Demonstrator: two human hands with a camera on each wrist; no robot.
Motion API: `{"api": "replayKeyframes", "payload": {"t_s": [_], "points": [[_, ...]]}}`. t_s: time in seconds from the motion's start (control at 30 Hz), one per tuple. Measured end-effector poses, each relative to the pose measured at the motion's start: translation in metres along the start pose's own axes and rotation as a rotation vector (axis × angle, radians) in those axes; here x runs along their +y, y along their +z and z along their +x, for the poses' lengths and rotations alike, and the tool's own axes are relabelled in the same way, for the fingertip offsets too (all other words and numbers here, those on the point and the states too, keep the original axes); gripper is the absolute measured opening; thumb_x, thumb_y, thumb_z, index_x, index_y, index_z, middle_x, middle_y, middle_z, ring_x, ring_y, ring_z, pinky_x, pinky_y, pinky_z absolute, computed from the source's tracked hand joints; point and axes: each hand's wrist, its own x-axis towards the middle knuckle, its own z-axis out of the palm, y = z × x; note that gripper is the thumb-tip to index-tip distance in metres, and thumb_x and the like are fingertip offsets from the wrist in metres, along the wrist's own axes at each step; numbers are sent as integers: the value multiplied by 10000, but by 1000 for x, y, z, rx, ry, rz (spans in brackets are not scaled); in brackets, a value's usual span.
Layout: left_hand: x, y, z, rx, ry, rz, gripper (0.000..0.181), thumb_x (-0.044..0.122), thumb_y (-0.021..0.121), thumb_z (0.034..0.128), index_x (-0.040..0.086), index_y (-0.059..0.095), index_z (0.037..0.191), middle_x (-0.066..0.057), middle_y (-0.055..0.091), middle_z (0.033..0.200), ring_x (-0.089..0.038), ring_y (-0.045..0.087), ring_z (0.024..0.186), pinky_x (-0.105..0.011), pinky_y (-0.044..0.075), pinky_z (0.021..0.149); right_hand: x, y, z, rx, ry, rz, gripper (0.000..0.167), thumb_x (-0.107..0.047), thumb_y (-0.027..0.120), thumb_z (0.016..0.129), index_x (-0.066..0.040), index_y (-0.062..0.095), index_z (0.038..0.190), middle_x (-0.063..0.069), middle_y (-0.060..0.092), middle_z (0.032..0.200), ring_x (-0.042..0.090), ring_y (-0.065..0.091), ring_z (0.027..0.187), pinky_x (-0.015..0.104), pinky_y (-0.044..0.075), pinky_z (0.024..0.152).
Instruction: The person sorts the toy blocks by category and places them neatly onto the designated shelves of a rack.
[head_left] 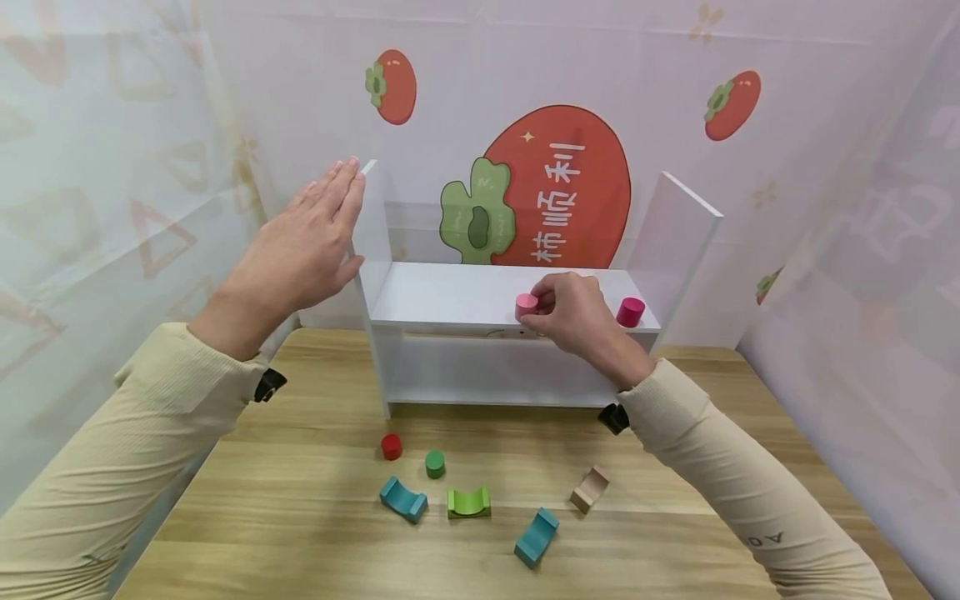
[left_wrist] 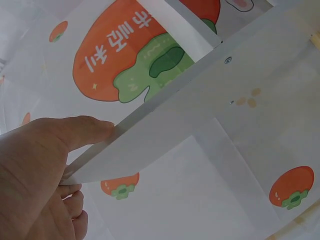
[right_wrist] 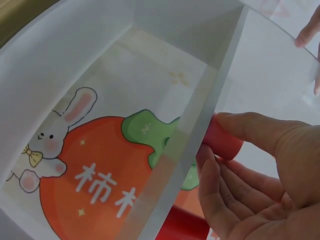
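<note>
My right hand (head_left: 581, 317) pinches a pink cylinder (head_left: 526, 307) between thumb and fingers at the front of the white shelf's upper board (head_left: 450, 296); in the right wrist view the same cylinder (right_wrist: 223, 139) looks red. To its right on that board stands a magenta cylinder (head_left: 631, 312). My left hand (head_left: 300, 242), fingers extended, rests against the shelf's left side panel (head_left: 372, 225). The left wrist view has the left thumb on the panel edge (left_wrist: 145, 111) and the other fingers partly hidden behind it.
On the wooden table (head_left: 300, 500) before the shelf lie a red cylinder (head_left: 392, 447), a green cylinder (head_left: 435, 464), two blue curved blocks (head_left: 403, 500) (head_left: 536, 537), a light green curved block (head_left: 468, 503) and a tan curved block (head_left: 590, 489). A printed curtain hangs behind.
</note>
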Motion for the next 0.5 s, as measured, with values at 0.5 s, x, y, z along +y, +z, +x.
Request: {"api": "replayKeyframes", "payload": {"t_s": [0.5], "points": [[0, 0, 2, -23, -5, -4, 932, 168, 673, 990, -123, 74, 1642, -284, 60, 1760, -459, 136, 1638, -604, 205, 1328, -11, -17, -7, 70, -104, -47, 477, -236, 859, 895, 57, 729, 1248, 216, 789, 1118, 341, 795, 1009, 487, 653, 929]]}}
